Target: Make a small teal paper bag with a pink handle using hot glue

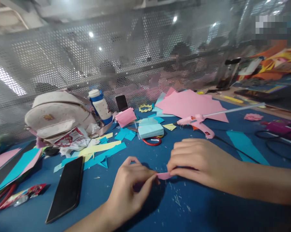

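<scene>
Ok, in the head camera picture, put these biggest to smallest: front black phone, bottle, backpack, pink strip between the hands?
1. Backpack
2. Black phone, helped by being nearer
3. Bottle
4. Pink strip, the part showing

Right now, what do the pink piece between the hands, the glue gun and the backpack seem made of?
Pink piece: probably matte paper, thin, slightly curved and without shine.
Glue gun: likely smooth, hard plastic, judging by its moulded body.
Backpack: perhaps smooth imitation leather, since it holds its rounded shape; coated fabric is possible.
</scene>
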Demonstrator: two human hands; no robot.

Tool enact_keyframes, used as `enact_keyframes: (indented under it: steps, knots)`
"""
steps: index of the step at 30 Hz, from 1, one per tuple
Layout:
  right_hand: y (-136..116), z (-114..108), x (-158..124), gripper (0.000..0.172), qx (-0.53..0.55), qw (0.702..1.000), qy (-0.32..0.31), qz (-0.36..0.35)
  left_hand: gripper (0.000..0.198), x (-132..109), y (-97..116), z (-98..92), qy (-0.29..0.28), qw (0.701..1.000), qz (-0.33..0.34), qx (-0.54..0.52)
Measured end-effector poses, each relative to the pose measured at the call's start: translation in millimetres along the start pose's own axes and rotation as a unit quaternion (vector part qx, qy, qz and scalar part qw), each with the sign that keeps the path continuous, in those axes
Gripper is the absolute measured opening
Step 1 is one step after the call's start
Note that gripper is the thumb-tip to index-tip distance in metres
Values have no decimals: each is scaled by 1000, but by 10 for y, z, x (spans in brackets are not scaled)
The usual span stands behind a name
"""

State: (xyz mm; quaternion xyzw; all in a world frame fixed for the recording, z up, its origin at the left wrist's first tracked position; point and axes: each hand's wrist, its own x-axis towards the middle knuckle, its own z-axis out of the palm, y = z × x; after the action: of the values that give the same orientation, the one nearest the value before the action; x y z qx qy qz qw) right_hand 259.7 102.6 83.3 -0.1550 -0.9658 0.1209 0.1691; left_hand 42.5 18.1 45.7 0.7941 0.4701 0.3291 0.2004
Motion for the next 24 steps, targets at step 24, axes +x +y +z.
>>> enact_keyframes:
  steps: [24]
  knots:
    - [151, 200, 108, 13, 54, 997, -51, 29, 37, 121, 13, -19, -129, 986, -90, 50]
